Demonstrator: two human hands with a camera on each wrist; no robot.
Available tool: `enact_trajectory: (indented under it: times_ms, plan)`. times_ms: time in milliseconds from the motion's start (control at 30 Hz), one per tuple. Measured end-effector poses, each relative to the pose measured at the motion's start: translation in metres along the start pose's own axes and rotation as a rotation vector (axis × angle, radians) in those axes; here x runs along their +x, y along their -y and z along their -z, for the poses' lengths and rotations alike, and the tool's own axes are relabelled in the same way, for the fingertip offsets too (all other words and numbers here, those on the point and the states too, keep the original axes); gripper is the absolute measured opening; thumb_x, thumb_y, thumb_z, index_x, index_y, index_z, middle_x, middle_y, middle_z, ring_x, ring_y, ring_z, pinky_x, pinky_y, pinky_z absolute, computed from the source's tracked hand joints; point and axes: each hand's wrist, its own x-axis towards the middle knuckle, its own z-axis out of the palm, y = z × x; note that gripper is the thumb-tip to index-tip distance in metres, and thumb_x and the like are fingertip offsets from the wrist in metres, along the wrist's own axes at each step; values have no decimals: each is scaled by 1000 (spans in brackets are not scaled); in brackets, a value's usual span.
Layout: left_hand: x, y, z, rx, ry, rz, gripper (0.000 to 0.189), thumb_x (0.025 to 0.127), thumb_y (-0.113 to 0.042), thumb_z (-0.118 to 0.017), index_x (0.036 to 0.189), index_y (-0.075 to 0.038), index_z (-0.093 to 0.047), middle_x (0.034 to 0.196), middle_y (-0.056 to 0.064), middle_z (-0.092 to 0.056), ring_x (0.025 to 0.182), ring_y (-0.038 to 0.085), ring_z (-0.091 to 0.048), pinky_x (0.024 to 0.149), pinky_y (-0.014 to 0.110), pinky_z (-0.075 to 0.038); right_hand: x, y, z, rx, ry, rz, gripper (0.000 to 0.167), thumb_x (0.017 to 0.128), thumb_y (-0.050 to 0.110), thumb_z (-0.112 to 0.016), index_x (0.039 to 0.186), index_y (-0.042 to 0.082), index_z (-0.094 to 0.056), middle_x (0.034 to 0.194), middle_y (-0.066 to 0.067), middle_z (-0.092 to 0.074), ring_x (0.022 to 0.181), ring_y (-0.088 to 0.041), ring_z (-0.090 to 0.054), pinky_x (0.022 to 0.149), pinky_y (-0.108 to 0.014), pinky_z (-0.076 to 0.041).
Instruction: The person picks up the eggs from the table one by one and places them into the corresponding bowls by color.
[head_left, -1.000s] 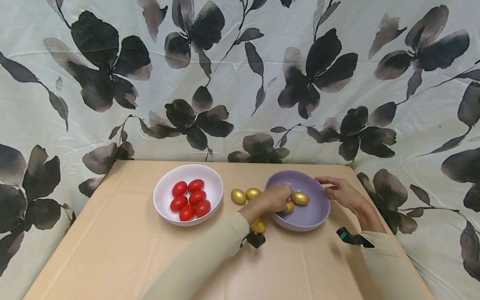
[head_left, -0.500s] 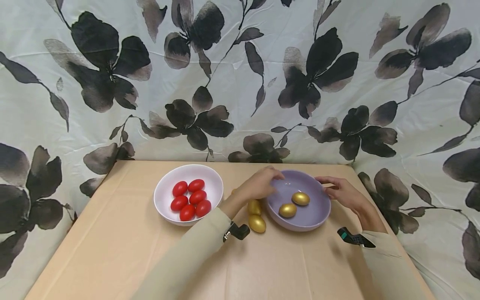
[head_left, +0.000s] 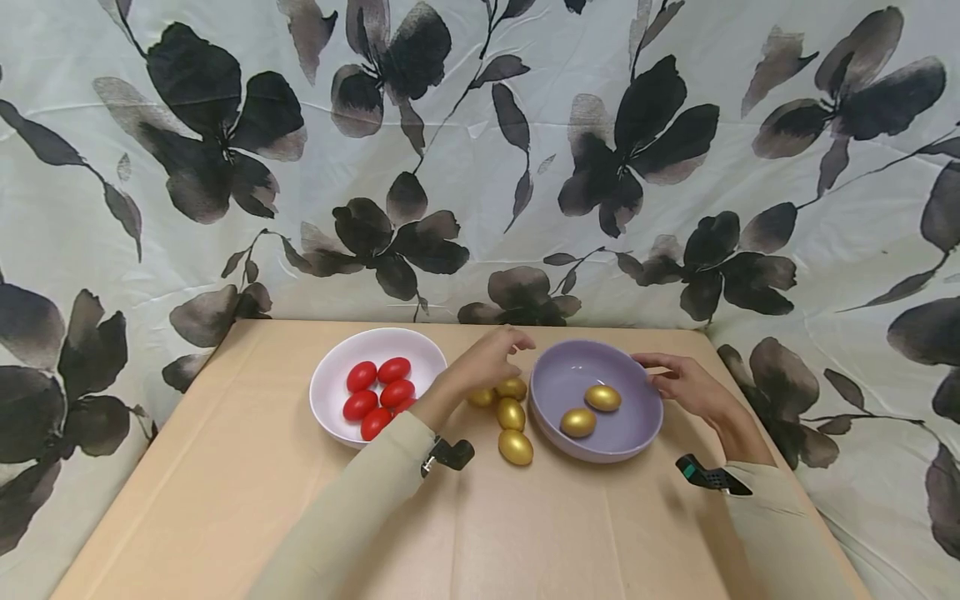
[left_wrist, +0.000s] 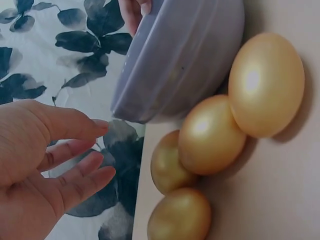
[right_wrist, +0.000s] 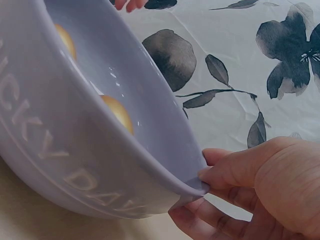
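- Head view: left hand (head_left: 480, 365), fingers loosely apart, hovers near four shiny, oval golden eggs (head_left: 512, 414) on the tan tabletop (head_left: 540, 533).
- Right hand (head_left: 693, 390) — thumb and fingers pinch a round, glossy lavender bowl (head_left: 628, 422) by its rim, two gold ovals (head_left: 602, 397) inside.

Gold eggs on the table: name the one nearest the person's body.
The gold egg lowest in the head view, left of the lavender bowl; the other three sit farther back.
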Motion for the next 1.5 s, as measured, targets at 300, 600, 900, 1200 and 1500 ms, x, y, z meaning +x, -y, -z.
enact_trajectory:
  times_ms: [300, 600, 900, 1200, 1500]
  plan:
    - [-1, 9, -6, -8, 42, 46, 44, 86, 5, -70, 129, 0, -65, 128, 18, -61, 120, 34, -59, 103, 40, -50, 1, -1, 0, -4, 4, 12, 47, 102, 3, -53, 148, 1, -49, 149, -30, -45, 123, -46, -59, 85, -38, -61]
    - [-1, 11, -16, 60, 84, 75, 46, 84, 0, -74, 129, 0, -65, 124, 22, -61, 114, 30, -57, 103, 40, -48, 0, 0, 0, -13, 2, -6, 47, 102, 4, -54, 149, 2, -48, 150, -30, -44, 124, -47, -57, 87, -41, -61]
    - [2, 16, -27, 103, 88, 119, 44, 83, 4, -73, 126, -1, -67, 121, 18, -63, 113, 28, -59, 103, 38, -49, 0, 1, 0, -11, 4, -11, 47, 102, 4, -54, 149, 2, -48, 151, -29, -44, 125, -47, -57, 89, -44, -60]
    - [2, 21, -34, 204, 45, 70, 30, 90, -9, -72, 118, 1, -71, 111, 16, -67, 108, 29, -64, 102, 40, -51, 0, 1, 0, -22, 4, -11, 48, 102, 4, -54, 149, 1, -48, 151, -29, -44, 125, -47, -57, 91, -45, -60]
    - [0, 19, -35, 199, 17, 119, 27, 91, -13, -73, 114, 1, -72, 111, 15, -70, 108, 30, -64, 102, 40, -51, -1, 1, 0, -22, 2, -10, 48, 102, 3, -54, 149, 2, -48, 151, -29, -44, 124, -47, -58, 92, -48, -59]
